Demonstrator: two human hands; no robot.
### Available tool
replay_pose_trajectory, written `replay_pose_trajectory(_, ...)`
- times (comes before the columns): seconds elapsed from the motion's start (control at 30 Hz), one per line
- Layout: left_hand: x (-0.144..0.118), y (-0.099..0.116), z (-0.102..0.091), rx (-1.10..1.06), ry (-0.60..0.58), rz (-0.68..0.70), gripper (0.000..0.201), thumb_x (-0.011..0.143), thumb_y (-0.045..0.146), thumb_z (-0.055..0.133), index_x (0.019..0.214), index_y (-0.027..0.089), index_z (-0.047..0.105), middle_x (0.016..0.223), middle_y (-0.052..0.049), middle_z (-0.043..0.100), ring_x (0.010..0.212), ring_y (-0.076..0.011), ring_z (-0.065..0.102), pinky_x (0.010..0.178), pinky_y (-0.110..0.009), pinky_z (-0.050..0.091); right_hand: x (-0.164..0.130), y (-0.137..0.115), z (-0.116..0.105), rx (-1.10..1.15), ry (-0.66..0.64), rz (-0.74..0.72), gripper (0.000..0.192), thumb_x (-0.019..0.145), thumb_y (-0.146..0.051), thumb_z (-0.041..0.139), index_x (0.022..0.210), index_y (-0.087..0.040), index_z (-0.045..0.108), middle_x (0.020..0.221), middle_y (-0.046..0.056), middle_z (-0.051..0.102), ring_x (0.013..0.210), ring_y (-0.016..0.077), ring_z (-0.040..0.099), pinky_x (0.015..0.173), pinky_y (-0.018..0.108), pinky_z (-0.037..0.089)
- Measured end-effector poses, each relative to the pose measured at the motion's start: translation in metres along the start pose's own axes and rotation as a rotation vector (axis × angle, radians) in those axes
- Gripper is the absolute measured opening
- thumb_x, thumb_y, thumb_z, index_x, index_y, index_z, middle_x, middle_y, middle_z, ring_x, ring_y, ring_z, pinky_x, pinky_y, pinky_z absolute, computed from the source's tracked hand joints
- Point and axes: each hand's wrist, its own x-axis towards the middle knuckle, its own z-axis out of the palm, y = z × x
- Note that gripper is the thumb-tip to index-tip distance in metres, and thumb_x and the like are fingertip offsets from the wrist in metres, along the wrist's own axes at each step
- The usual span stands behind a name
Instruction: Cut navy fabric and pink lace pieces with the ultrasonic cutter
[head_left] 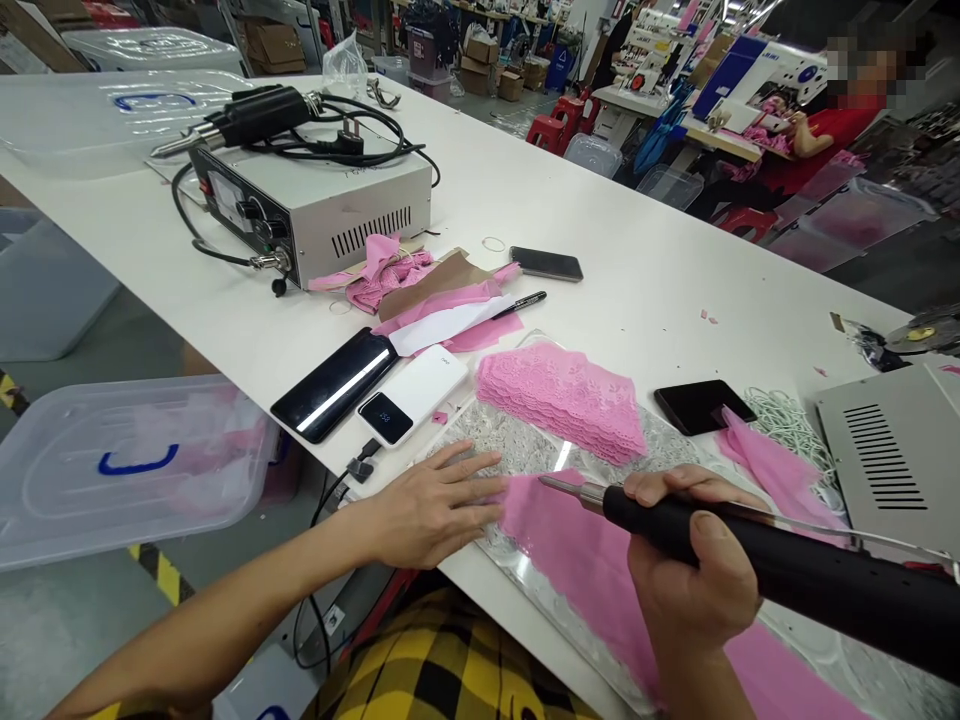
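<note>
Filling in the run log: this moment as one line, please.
left hand: spread at edge of pink fabric | right hand: holding black tool | tool tip: at fabric's upper edge | lace stack: beyond fabric

A worker's bare left forearm [255, 608] is slanting across the near edge of the white table [630, 310], and the left hand [442, 505] is lying palm down just inside that edge, its fingers fanning slightly apart. Farther right along the same edge, the right hand [694, 580] is gripping firmly, digits curling inward, the right wrist [701, 672] rising beneath it.
</note>
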Motion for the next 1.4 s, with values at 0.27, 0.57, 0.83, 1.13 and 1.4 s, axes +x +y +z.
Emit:
replay_pose_trajectory(0.27, 0.0, 0.001, 0.001, 0.005, 0.052, 0.001, 0.024, 0.094, 0.027, 0.052, 0.113, 0.018, 0.066, 0.13, -0.004, 0.063, 0.136, -0.0251, 0.044, 0.118, -0.045, 0.028, -0.001, -0.001, 0.001, -0.022, -0.034, -0.03, 0.008, 0.072, -0.019, 0.055, 0.08, -0.02, 0.056, 0.079, -0.001, 0.057, 0.06, 0.0148, 0.057, 0.066, 0.037, 0.052)
replay_pose_trajectory(0.57, -0.001, 0.002, -0.002, 0.03, 0.036, -0.006, 0.025, 0.094, 0.026, 0.052, 0.114, 0.019, 0.065, 0.132, -0.005, 0.062, 0.137, -0.0245, 0.042, 0.118, -0.045, 0.029, -0.007, 0.0, 0.015, 0.039, -0.132, -0.005, 0.008, 0.076, -0.019, 0.057, 0.084, -0.021, 0.058, 0.083, -0.001, 0.056, 0.063, 0.0135, 0.058, 0.064, 0.034, 0.052)
replay_pose_trajectory(0.83, 0.0, 0.001, -0.007, 0.02, 0.041, 0.019, 0.033, 0.092, 0.016, 0.051, 0.124, 0.019, 0.06, 0.134, -0.006, 0.06, 0.14, -0.0249, 0.038, 0.118, -0.049, 0.03, -0.001, -0.004, 0.016, 0.074, -0.083, -0.016, 0.009, 0.076, -0.021, 0.058, 0.085, -0.021, 0.058, 0.084, -0.002, 0.056, 0.063, 0.0129, 0.059, 0.066, 0.035, 0.052)
replay_pose_trajectory(1.13, 0.019, 0.005, -0.006, 0.033, 0.044, 0.034, 0.033, 0.093, 0.016, 0.053, 0.126, 0.017, 0.059, 0.136, -0.006, 0.058, 0.142, -0.0244, 0.035, 0.118, -0.048, 0.031, 0.018, -0.023, -0.059, -0.064, 0.257, -0.102, 0.013, 0.062, -0.02, 0.054, 0.075, -0.019, 0.058, 0.074, -0.001, 0.055, 0.054, 0.0136, 0.054, 0.057, 0.034, 0.047)
replay_pose_trajectory(1.4, 0.041, 0.005, 0.008, 0.038, -0.056, 0.034, 0.033, 0.096, 0.027, 0.051, 0.127, 0.02, 0.059, 0.14, -0.004, 0.054, 0.142, -0.0274, 0.033, 0.119, -0.054, 0.025, 0.01, -0.013, -0.057, -0.057, 0.187, -0.098, 0.013, 0.067, -0.021, 0.058, 0.08, -0.02, 0.06, 0.08, -0.001, 0.056, 0.057, 0.0144, 0.056, 0.06, 0.036, 0.049)
